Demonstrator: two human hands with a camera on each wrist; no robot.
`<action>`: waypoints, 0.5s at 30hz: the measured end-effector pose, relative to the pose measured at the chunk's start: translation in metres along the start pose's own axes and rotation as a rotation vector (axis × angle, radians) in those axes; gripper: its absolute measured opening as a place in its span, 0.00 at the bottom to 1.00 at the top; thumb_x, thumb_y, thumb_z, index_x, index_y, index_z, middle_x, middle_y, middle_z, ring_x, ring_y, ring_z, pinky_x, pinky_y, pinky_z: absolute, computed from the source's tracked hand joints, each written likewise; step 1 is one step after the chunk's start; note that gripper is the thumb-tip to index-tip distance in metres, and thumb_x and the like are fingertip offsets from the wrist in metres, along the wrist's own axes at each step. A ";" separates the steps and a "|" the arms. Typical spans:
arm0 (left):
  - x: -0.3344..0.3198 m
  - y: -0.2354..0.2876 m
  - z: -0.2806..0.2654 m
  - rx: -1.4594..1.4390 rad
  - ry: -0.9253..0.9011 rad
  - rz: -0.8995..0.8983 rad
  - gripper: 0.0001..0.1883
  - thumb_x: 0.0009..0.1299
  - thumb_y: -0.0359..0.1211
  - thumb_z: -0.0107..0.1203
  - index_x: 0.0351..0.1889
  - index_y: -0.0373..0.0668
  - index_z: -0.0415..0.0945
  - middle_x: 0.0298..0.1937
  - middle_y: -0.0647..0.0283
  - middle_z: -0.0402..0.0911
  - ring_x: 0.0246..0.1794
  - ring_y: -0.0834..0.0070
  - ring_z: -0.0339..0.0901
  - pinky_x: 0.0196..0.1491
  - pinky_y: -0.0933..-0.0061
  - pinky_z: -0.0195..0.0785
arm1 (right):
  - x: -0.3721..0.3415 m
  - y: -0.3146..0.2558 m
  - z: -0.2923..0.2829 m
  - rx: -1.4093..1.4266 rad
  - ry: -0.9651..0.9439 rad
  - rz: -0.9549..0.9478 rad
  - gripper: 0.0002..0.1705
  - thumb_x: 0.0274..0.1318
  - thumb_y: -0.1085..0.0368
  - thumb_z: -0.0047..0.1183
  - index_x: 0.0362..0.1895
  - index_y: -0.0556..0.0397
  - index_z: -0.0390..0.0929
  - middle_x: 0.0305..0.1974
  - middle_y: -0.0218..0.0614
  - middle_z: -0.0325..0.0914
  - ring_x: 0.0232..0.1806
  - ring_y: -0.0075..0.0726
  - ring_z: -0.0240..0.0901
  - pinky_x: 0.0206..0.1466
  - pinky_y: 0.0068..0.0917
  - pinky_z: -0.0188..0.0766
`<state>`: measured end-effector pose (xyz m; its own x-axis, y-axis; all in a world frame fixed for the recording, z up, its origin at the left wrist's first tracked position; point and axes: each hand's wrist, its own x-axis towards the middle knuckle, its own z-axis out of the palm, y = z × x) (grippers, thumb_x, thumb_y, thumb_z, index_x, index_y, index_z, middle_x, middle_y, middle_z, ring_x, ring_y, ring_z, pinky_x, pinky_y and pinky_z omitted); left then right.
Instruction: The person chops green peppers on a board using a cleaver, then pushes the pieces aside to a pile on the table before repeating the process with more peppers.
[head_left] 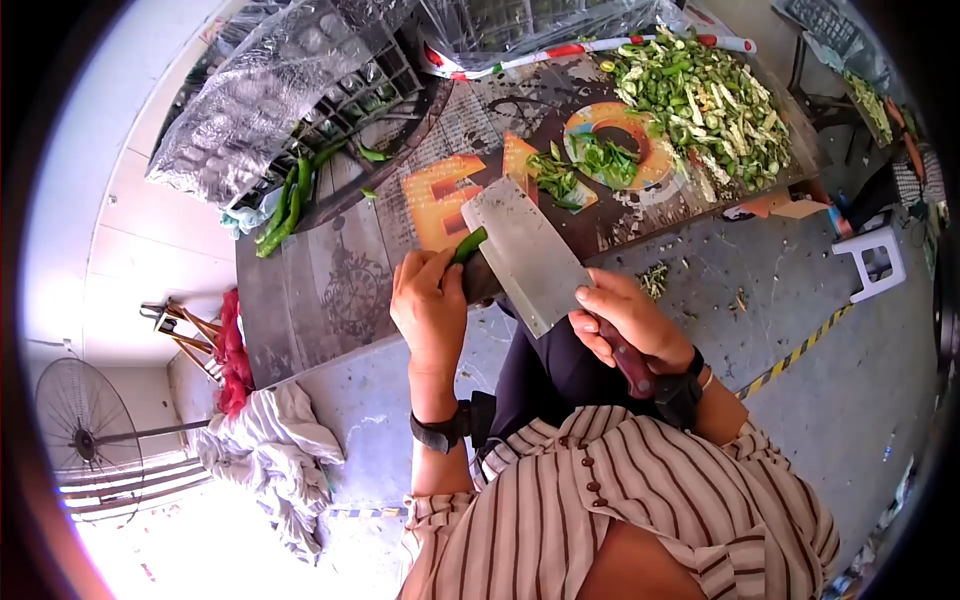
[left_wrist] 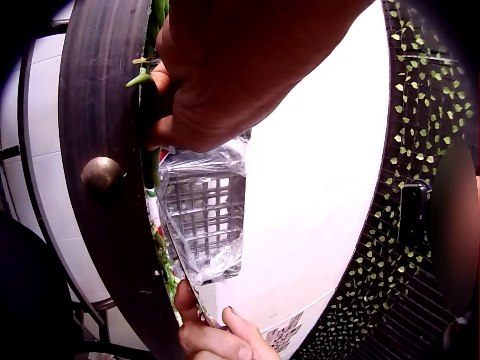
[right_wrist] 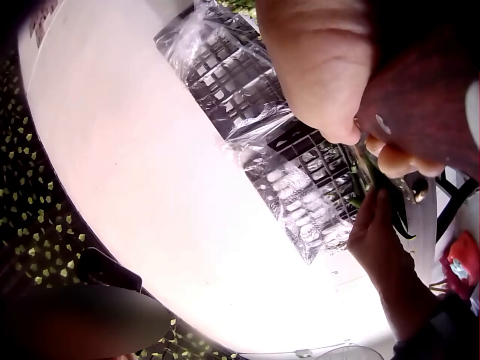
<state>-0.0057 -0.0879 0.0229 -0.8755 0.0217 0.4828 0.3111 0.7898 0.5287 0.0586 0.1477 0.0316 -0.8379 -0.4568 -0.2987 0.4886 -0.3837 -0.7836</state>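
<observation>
A wide cleaver [head_left: 530, 255] with a dark red handle [head_left: 628, 360] is gripped in the right hand [head_left: 632, 318], its blade slanting up and left over the table's front edge. The left hand [head_left: 430, 303] pinches a green pepper [head_left: 470, 245] close to the left side of the blade. In the left wrist view, the left hand [left_wrist: 169, 112] holds a pepper whose stem [left_wrist: 139, 79] pokes out. The right hand's thumb [right_wrist: 319, 82] lies along the handle [right_wrist: 424, 105] in the right wrist view. Whether blade and pepper touch cannot be told.
Sliced peppers [head_left: 705, 110] are heaped at the table's [head_left: 330, 280] back right, with smaller cut piles [head_left: 605, 160] left of them. Whole peppers [head_left: 285, 210] lie at the left beside a plastic-wrapped crate [head_left: 265, 120]. A white stool [head_left: 870, 262] and a fan [head_left: 88, 440] stand beyond.
</observation>
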 end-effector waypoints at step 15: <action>-0.001 -0.001 0.000 -0.005 0.001 0.007 0.09 0.60 0.26 0.61 0.39 0.43 0.84 0.34 0.64 0.78 0.37 0.63 0.76 0.40 0.65 0.71 | -0.001 0.002 0.001 0.014 -0.004 0.014 0.15 0.72 0.55 0.40 0.49 0.53 0.66 0.26 0.26 0.63 0.17 0.19 0.63 0.16 0.19 0.63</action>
<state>-0.0049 -0.0884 0.0222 -0.8730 0.0263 0.4870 0.3188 0.7865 0.5290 0.0603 0.1466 0.0308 -0.8299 -0.4656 -0.3074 0.5037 -0.3882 -0.7718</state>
